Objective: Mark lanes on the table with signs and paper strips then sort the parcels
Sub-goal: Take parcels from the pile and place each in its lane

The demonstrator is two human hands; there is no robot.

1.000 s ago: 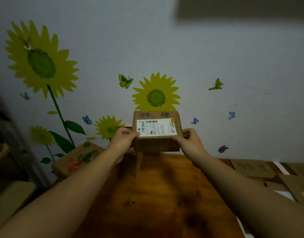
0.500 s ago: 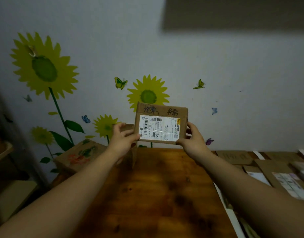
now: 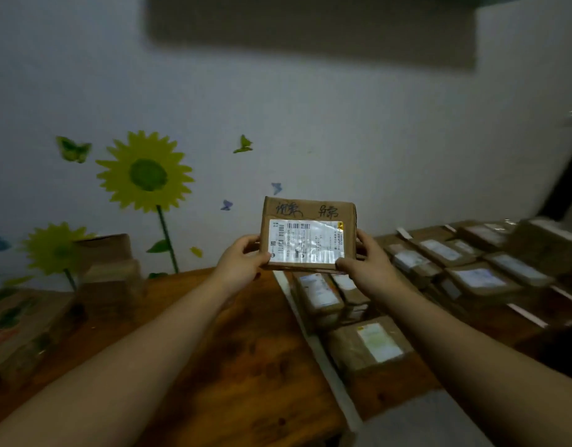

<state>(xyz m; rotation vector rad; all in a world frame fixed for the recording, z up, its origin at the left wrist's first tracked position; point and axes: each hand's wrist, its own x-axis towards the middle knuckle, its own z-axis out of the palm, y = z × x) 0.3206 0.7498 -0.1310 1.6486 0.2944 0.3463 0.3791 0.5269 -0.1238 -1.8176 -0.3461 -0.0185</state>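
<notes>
A: Fig.: which step?
B: Sorting. One parcel [image 3: 307,235] held above table [image 3: 239,350], label twd cam; left hand [image 3: 242,262] & right hand [image 3: 365,266] grip its side edges, fingers curled round
A: Next?
B: Prob. read label, pick lane. Sorted parcels [image 3: 478,279] lie right of paper strip [image 3: 315,345], so set it down w/o knocking them

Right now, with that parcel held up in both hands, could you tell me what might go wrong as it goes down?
1. The parcel is gripped only at its side edges by the left hand and right hand, clear of the table, so it could slip.
2. The lane parcels just below lie tightly packed; setting it down there may nudge them or shift the white paper strip beside them.
</notes>
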